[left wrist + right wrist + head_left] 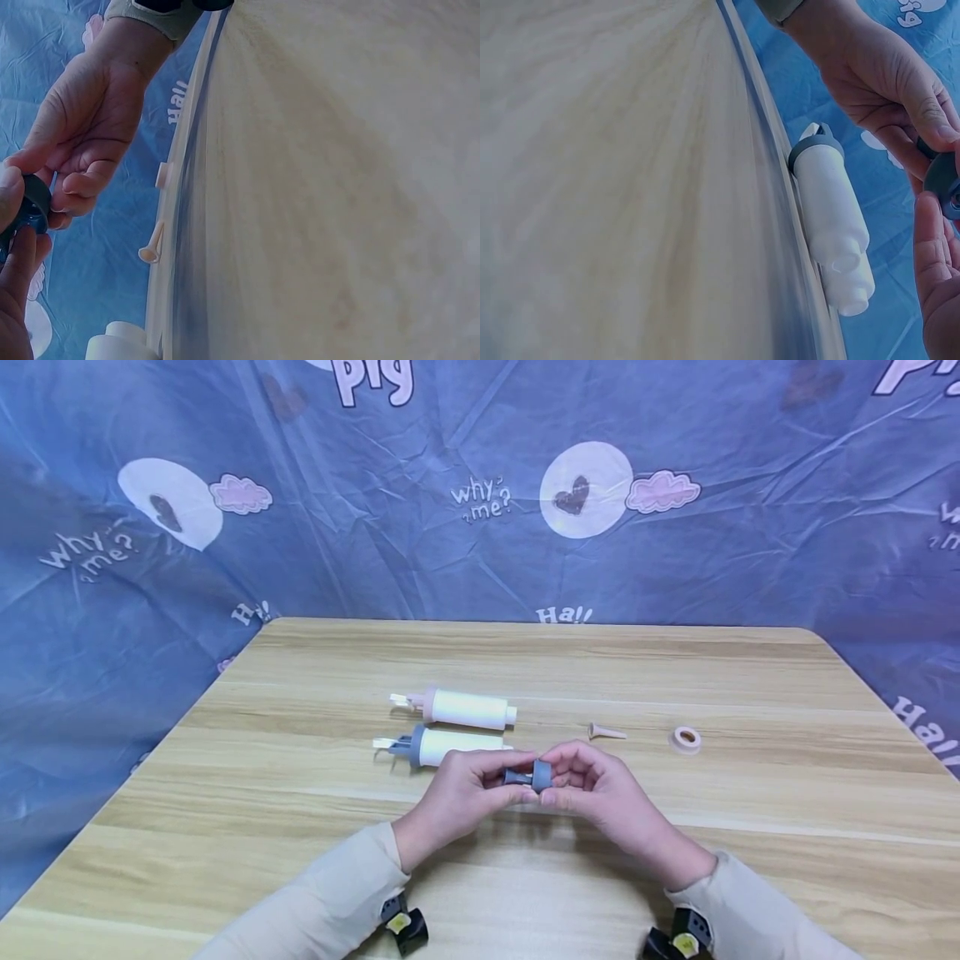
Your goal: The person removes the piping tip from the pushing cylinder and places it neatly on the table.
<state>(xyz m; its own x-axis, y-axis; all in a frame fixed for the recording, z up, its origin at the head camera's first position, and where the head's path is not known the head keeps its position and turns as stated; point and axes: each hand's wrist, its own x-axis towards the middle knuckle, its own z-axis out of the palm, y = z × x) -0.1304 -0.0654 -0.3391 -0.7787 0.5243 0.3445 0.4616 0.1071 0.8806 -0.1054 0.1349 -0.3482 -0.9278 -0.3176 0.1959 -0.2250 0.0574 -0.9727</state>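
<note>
In the head view, my left hand (463, 792) pinches a blue-grey stem-like piece (516, 777) between thumb and fingers. My right hand (603, 789) grips a blue-grey ring (542, 775) at the end of that stem. Both parts meet just above the table; whether they are joined I cannot tell. The ring (37, 199) shows between fingertips in the left wrist view, and dark blue-grey plastic (943, 176) appears at the right wrist view's edge. Behind the left hand lies a white bottle-like cylinder with a blue-grey collar (415, 746), its right end partly hidden.
A similar white cylinder with a pink collar (468, 708) lies farther back. To the right are a small pink trumpet-shaped peg (606, 732) and a pale pink ring (686, 740). Everything rests on a wooden table (225, 777) before a blue printed curtain (405, 527).
</note>
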